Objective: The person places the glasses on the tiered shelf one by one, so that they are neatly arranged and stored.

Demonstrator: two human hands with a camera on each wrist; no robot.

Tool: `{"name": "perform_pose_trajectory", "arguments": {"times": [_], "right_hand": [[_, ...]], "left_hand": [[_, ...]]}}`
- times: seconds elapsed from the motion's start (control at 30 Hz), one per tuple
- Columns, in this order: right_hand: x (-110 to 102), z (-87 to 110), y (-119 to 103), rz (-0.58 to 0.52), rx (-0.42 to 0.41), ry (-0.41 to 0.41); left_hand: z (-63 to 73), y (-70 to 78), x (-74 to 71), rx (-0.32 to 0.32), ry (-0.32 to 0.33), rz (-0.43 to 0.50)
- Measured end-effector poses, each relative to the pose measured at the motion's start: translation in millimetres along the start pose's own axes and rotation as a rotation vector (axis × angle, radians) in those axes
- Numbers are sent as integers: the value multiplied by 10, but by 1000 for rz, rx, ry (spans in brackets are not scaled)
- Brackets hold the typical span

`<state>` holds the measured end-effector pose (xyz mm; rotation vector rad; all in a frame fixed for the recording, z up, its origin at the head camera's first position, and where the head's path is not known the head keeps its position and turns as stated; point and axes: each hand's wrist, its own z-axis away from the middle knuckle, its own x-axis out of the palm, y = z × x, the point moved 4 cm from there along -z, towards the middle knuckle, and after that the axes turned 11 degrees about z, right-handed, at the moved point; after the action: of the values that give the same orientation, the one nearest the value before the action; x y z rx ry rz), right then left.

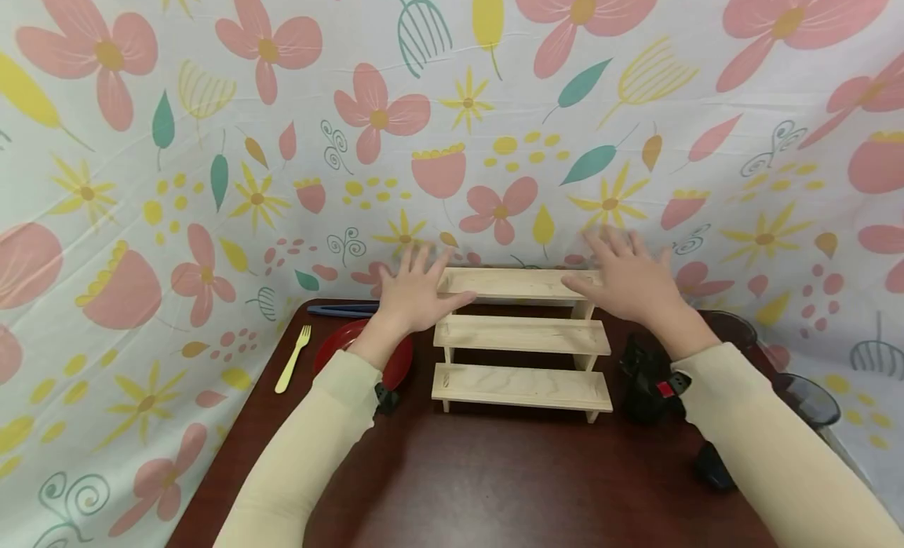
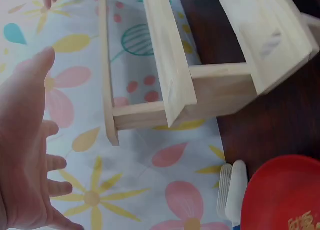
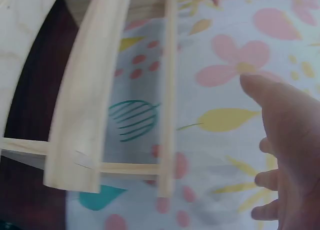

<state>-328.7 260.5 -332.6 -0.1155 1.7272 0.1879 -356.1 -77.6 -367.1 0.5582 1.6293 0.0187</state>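
A pale wooden three-tier stand stands on the dark table near the patterned cloth. My left hand, fingers spread, is at the left end of its top tier. Over at the right end is my right hand, also with spread fingers and slightly blurred. Both wrist views show the left palm and the right palm apart from the wood, with nothing held. In the head view the hands cover the ends of the top board.
Left of the stand lie a red plate, partly behind my left arm, a pale yellow fork and a blue long utensil. To the right are a black object and a clear dark-rimmed vessel. Floral cloth hangs behind.
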Motion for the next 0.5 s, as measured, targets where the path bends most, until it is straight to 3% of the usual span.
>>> {"name": "perform_pose_trajectory", "arguments": {"times": [0.13, 0.27, 0.37, 0.5], "right_hand": [[-224, 213, 46, 1, -2, 53], [-430, 521, 125, -38, -9, 147], [-531, 789, 231, -105, -1, 232], [-564, 1176, 397, -221, 71, 312]], "left_hand": [[196, -28, -8, 3, 71, 165], [428, -116, 76, 4, 103, 401], [620, -229, 257, -32, 70, 648], [892, -339, 602, -146, -31, 925]]}}
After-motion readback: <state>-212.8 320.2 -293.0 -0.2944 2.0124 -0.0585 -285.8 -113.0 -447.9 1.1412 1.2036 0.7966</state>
